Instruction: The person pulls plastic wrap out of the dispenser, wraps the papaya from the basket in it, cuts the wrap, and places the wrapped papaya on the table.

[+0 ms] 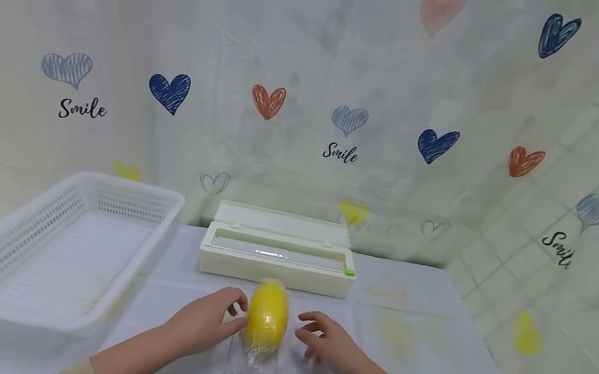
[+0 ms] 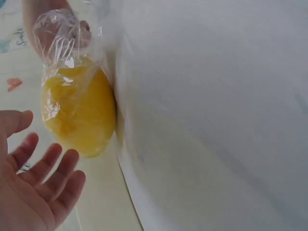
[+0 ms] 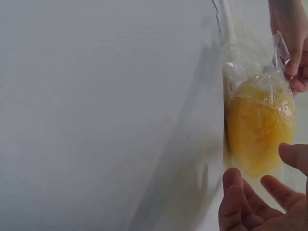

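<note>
A yellow oval fruit [image 1: 267,315], wrapped in clear plastic film, lies on the white-covered table between both hands. Loose crinkled film [image 1: 257,367] gathers at its near end. At the fruit's left side is my left hand [image 1: 210,320], its thumb tip right at the wrapped surface in the head view; the left wrist view shows its fingers spread and loosely bent, with nothing in them. My right hand [image 1: 330,346] hovers to the right of the fruit, a small gap between them, fingers relaxed and holding nothing. The right wrist view shows the fruit [image 3: 260,130] just beyond its fingertips.
Behind the fruit stands a white film dispenser box [image 1: 275,272] with its lid [image 1: 284,222] raised and a green piece [image 1: 349,272] at its right end. A white perforated plastic basket [image 1: 132,264] sits on the left. A heart-patterned curtain [image 1: 312,49] hangs behind the table.
</note>
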Tool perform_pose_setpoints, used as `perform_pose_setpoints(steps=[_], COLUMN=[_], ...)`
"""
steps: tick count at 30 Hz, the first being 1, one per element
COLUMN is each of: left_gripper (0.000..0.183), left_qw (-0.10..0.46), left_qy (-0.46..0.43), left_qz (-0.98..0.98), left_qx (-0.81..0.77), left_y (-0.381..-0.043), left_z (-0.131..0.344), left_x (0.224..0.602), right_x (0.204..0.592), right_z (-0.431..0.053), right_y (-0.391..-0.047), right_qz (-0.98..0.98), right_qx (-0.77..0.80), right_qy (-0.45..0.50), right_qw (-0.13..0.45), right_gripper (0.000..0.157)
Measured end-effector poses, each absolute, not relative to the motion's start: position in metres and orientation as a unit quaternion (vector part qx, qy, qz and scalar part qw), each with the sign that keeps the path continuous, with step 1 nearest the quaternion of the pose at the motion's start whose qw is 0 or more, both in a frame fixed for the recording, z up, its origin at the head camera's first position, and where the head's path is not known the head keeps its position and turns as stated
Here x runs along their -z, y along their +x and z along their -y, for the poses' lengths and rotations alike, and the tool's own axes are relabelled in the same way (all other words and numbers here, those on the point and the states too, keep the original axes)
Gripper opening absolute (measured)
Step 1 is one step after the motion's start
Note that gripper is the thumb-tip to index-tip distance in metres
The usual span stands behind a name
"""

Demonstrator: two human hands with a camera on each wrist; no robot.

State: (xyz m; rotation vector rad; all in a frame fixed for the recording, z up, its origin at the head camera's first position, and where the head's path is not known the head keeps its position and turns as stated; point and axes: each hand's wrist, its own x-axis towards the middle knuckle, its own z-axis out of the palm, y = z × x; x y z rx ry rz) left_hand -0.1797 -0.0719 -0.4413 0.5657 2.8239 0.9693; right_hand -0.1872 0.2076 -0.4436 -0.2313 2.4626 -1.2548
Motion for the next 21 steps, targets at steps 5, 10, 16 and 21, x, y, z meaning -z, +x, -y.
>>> perform_pose_setpoints(steps=[5,10,16,21], left_gripper=[0.016,0.027,0.036,0.048], left_qw=[0.005,-0.046,-0.119,-0.159], left_qy=[0.333,0.437,0.506,0.532], left_qz=[-0.918,-0.891,-0.854,-0.831], left_qx=[-0.215,-0.117,-0.024,0.014], left_y=[-0.173,-0.171,-0.171,-0.168], left_z=[0.087,0.091,0.087,0.081], left_x=[0.446,0.449,0.457,0.458], right_x=[0.440,0.441,0.442,0.445], right_z=[-0.222,-0.231,-0.231,-0.228], right_y=[-0.175,-0.173,-0.180,-0.182], right_qz=[-0.902,-0.909,-0.839,-0.785], right_qx=[0.341,0.149,-0.027,-0.076], right_qy=[-0.221,-0.387,-0.535,-0.590], right_qw=[0.145,0.044,-0.097,-0.171], right_gripper=[0.042,0.046,0.055,0.052])
